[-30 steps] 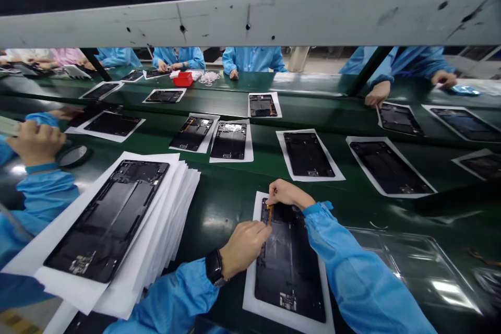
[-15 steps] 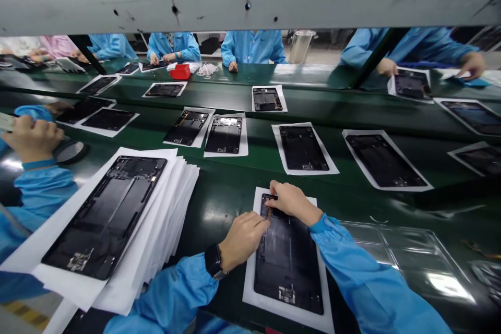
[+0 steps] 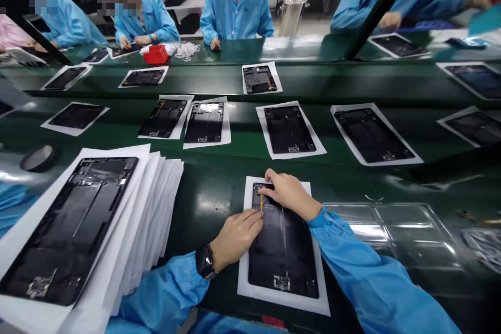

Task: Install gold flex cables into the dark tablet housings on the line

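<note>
A black tablet housing (image 3: pixel 284 250) lies on a white sheet (image 3: pixel 245 282) in front of me, its open inner side facing up. Near its upper left corner runs a narrow orange flex cable (image 3: pixel 261 201). My left hand (image 3: pixel 237 235), with a dark watch on the wrist, has its fingers pressed together at the cable's lower end. Reaching over from the right, my right hand (image 3: pixel 289 194) has its thumb at the cable's upper end and its bent index finger by the housing's top edge. The thumb and fingers partly cover the corner.
At left, a stack of white sheets (image 3: pixel 156 214) carries another tablet housing (image 3: pixel 74 224). A clear plastic tray (image 3: pixel 395 235) lies to my right. Several housings on sheets, one of them a tablet housing (image 3: pixel 289 128), line the green belt (image 3: pixel 235 164). Co-workers in blue sit across.
The view has tilted up and shifted right. More of the orange cable shows between my hands. At left, a co-worker's raised hand has left the view; far right, a co-worker's housing now lies down.
</note>
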Action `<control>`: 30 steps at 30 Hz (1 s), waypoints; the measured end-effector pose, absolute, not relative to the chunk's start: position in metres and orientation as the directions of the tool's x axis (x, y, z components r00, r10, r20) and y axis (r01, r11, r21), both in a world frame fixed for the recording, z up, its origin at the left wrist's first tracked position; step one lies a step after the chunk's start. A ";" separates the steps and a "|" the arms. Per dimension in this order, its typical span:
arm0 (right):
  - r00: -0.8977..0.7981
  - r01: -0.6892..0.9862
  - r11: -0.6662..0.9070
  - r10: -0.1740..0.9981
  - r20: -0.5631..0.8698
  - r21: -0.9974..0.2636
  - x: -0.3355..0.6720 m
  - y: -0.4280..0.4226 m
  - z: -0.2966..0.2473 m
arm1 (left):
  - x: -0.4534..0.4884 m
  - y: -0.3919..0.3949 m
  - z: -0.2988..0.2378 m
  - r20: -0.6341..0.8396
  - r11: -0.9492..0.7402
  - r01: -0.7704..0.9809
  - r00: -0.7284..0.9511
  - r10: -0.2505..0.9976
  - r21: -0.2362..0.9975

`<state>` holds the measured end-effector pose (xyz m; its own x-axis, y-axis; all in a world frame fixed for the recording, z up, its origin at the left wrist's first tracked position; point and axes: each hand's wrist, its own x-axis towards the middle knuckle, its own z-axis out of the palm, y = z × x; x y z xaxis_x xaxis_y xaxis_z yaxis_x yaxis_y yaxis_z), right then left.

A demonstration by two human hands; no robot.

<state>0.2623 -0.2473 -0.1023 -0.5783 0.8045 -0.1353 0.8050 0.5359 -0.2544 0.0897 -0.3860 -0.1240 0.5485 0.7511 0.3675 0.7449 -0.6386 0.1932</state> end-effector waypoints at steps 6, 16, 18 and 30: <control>-0.571 0.808 0.525 0.809 -0.137 -0.268 0.263 -0.245 -0.106 | 0.093 -0.386 -0.124 0.392 -0.643 0.749 0.551 0.737 0.157; -0.569 0.804 0.514 0.812 -0.134 -0.298 0.264 -0.244 -0.108 | 0.094 -0.387 -0.125 0.380 -0.644 0.749 0.557 0.739 0.155; -0.569 0.804 0.511 0.811 -0.141 -0.304 0.264 -0.244 -0.108 | 0.094 -0.388 -0.126 0.364 -0.640 0.752 0.558 0.745 0.158; -0.569 0.803 0.512 0.811 -0.136 -0.307 0.264 -0.249 -0.094 | 0.096 -0.384 -0.112 0.305 -0.646 0.739 0.582 0.754 0.188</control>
<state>0.2638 -0.2492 -0.0943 -0.5690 0.8110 -0.1363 0.8027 0.5116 -0.3066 0.0961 -0.3835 -0.1125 0.5818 0.7542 0.3045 0.7393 -0.6465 0.1885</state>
